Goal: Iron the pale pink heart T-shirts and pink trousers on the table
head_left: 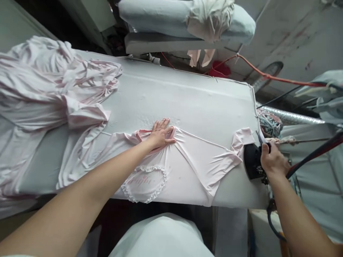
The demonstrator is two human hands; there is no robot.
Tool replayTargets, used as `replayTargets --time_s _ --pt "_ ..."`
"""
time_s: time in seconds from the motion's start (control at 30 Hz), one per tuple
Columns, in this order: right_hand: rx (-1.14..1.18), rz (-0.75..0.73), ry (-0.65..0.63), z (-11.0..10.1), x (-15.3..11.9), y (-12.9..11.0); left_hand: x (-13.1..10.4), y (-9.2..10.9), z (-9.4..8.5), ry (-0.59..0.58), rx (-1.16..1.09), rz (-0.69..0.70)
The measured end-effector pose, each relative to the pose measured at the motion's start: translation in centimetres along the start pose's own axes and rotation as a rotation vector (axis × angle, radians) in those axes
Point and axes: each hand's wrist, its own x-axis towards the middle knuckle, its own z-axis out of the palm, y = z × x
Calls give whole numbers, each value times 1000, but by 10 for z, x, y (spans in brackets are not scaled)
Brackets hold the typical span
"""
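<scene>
A pale pink garment (193,160) lies across the ironing table, with a ruffled heart (144,184) and faint lettering on its front. Flat on its neckline, fingers spread, rests my left hand (162,135); the fingertips reach past onto the board. One sleeve stretches to the right and ends in a folded cuff (242,139). Beside that cuff stands a black iron (252,162) at the board's right end. My right hand (274,159) is wrapped round the iron's handle, which is partly hidden by the fingers.
More pink garments (53,82) are heaped on the left of the grey padded ironing table (184,92). A padded roll (158,16) with a crumpled cloth (211,19) sits behind. An orange cord (257,71) and a dark hose (316,153) hang at the right.
</scene>
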Motion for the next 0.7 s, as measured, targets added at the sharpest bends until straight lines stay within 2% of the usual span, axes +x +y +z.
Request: replayTargets --time_s 0.07,0.13,0.2,0.3,0.4,0.5,0.63,0.7 --pt "45 38 -328 -19 -1 7 -1 -1 -1 6 -15 1" --pt "154 -12 -543 -43 -15 2 -2 -2 -2 23 -42 0" --pt "254 -139 -651 -64 -39 -18 -3 -5 -2 41 -70 17" --pt "315 -352 -741 -75 -83 -77 -2 -7 -4 56 -91 31" --pt "305 -498 -872 -57 -123 -149 0 -3 -9 68 -102 -4" --pt "239 -584 -926 -26 -152 -204 10 8 -14 98 -129 -69" --pt "231 -632 -812 7 -162 -251 28 21 -22 188 -161 -74" --pt "284 -625 -741 18 -152 -277 26 9 -30 207 -176 -56"
